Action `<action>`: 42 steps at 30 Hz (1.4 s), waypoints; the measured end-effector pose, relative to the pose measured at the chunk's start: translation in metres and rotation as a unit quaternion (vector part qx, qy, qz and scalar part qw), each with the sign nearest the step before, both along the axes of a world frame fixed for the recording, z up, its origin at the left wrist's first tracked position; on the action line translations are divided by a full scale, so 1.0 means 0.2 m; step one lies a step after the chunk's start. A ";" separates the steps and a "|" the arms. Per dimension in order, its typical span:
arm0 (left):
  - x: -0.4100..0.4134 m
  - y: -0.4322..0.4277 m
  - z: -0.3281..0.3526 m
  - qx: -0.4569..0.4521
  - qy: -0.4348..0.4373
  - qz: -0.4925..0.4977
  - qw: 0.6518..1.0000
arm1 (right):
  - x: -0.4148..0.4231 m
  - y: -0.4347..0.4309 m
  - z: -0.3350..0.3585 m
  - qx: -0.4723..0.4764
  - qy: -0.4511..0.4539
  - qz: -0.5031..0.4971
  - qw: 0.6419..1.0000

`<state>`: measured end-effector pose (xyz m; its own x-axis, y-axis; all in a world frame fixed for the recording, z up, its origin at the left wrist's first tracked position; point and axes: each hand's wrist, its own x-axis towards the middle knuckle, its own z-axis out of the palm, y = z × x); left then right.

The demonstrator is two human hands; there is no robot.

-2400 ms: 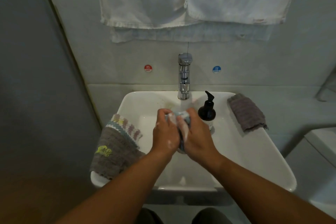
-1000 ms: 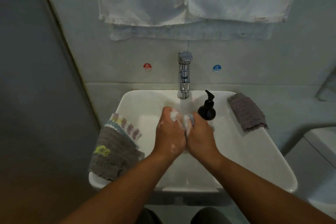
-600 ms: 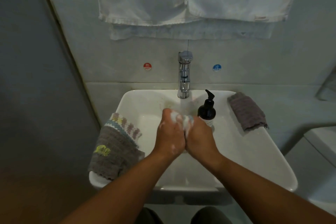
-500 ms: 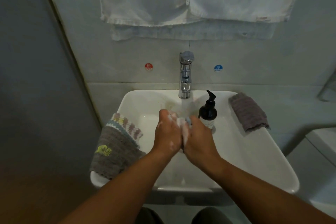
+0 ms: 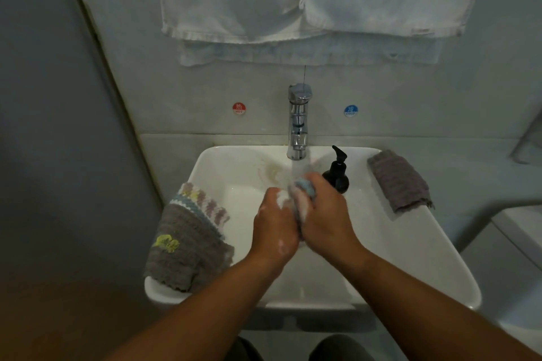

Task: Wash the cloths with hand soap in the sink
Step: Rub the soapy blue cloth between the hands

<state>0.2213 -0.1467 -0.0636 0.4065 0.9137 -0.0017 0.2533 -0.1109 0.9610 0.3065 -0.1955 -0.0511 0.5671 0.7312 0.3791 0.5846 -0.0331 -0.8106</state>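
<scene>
Left of the fingers, well apart from them, a grey cloth (image 5: 187, 246) with a patterned border is draped over the left rim of the sink (image 5: 410, 258). No lather can be made out on it, so it is judged not yet washed.

Over the middle of the basin the left hand (image 5: 274, 228) is seen with its fingers (image 5: 278, 198) curled and clenched on a small light-blue cloth (image 5: 303, 193), which is bunched between the two palms and coated in white suds. Suds are also seen on the back of that hand. The same cloth is grasped from the other side by the right hand (image 5: 325, 214), whose fingers (image 5: 318, 182) are wrapped over its upper end.

Just beyond the fingers a chrome faucet (image 5: 299, 120) is mounted, and a thin stream appears to be falling toward the cloth. Just to the right of the fingers a black soap pump bottle (image 5: 337, 173) stands near the back of the sink. Farther right, a purplish-grey cloth (image 5: 399, 182) is laid on the right rim and looks untouched.

The soaping and scrubbing of one cloth is judged to be under way. Its rinsing and wringing remain, and two further cloths appear to be left.
</scene>
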 end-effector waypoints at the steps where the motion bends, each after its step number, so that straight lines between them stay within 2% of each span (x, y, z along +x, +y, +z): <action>1: 0.01 -0.03 0.01 -0.021 -0.032 -0.016 0.999 | 0.04 0.02 0.00 -0.006 0.010 -0.039 0.999; 3: 0.01 -0.04 0.04 -0.001 -0.059 -0.019 0.998 | 0.09 0.05 -0.03 -0.059 0.042 -0.077 0.994; 5: 0.00 0.00 0.08 0.060 -0.055 0.005 0.997 | 0.06 0.04 -0.09 -0.097 0.022 -0.038 0.994; 8: -0.02 0.08 0.09 0.098 0.019 0.044 0.994 | -0.05 -0.02 -0.07 -0.046 0.026 0.012 0.999; 10: -0.02 0.06 0.07 0.087 0.057 0.015 0.994 | -0.06 -0.03 -0.02 0.006 0.025 0.007 1.000; 12: -0.01 -0.01 0.06 0.043 0.016 -0.015 0.999 | -0.01 0.00 0.00 0.029 0.017 -0.037 0.999; 14: -0.01 -0.06 0.06 0.022 -0.031 -0.019 0.999 | 0.05 0.03 -0.01 -0.002 0.045 -0.081 0.996; 16: -0.01 -0.05 0.05 0.048 -0.041 -0.008 0.998 | 0.06 0.04 -0.05 -0.043 0.048 -0.080 0.995; 18: -0.01 0.00 0.05 0.080 -0.025 0.026 0.996 | 0.00 0.01 -0.06 -0.055 0.017 -0.033 0.998; 21: -0.01 0.05 0.04 0.062 -0.001 0.056 0.997 | -0.08 -0.03 -0.05 -0.025 -0.028 0.030 0.999; 23: 0.00 0.00 0.03 0.029 -0.011 0.023 0.999 | -0.03 -0.01 -0.02 0.007 -0.030 -0.003 1.000; 25: 0.01 -0.06 0.03 0.009 -0.042 -0.001 0.999 | 0.06 0.03 -0.01 -0.025 -0.027 -0.057 0.998; 28: 0.01 -0.03 0.05 0.069 -0.052 0.024 0.996 | 0.07 0.05 -0.07 -0.092 -0.040 -0.053 0.993; 30: 0.00 0.04 0.07 0.094 -0.005 0.061 0.994 | -0.02 0.01 -0.10 -0.083 -0.062 -0.010 0.995; 33: -0.01 0.04 0.05 0.088 0.059 0.060 0.993 | -0.09 -0.05 -0.04 -0.033 0.005 0.030 0.999; 35: -0.01 -0.02 0.03 0.072 0.047 0.019 0.996 | -0.02 -0.03 -0.02 -0.021 0.018 -0.011 1.000; 38: 0.00 -0.07 0.03 0.082 0.014 0.001 0.997 | 0.06 0.02 -0.03 -0.069 0.024 -0.056 0.996; 40: 0.00 -0.03 0.05 0.088 0.004 0.029 0.996 | 0.03 0.01 -0.05 -0.085 0.002 -0.037 0.996; 42: 0.00 0.01 0.07 0.085 0.026 0.054 0.995 | -0.04 -0.04 -0.05 -0.055 0.025 -0.002 0.998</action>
